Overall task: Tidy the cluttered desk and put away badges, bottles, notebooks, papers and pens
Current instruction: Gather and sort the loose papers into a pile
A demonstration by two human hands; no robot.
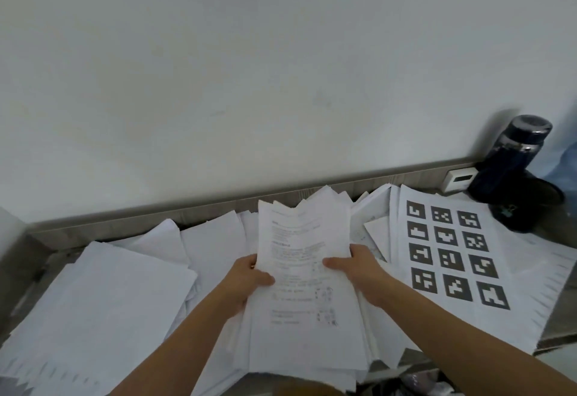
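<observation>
- Head camera looks down at both of my hands at mid-frame, each clamped on one side of a stack of printed papers [307,311].
- My left hand [249,277] grips the stack's left edge, thumb on the top page and fingers curled underneath out of sight.
- My right hand [356,266] grips the right edge the same way, thumb lying across the print.
- The stack sits at lower centre, over a wider spread of loose white sheets [109,286] that covers the left half of the desk [559,230]. Its far end is ragged, with sheets poking out at different heights.
- I judge the stack light but floppy and slick. Sheets will slide against each other and the free end will droop, so a firm hold on both long edges near the middle suits it. Tapping the short end on the desk should square it up.
- Thin page edges crease easily, so I would squeeze flat rather than pinch a corner.
- Right of the stack lies a sheet of black square markers [452,255] on more papers.
- At far right a dark blue bottle [515,158] stands upright near the wall, beside a small white device [460,177].
</observation>
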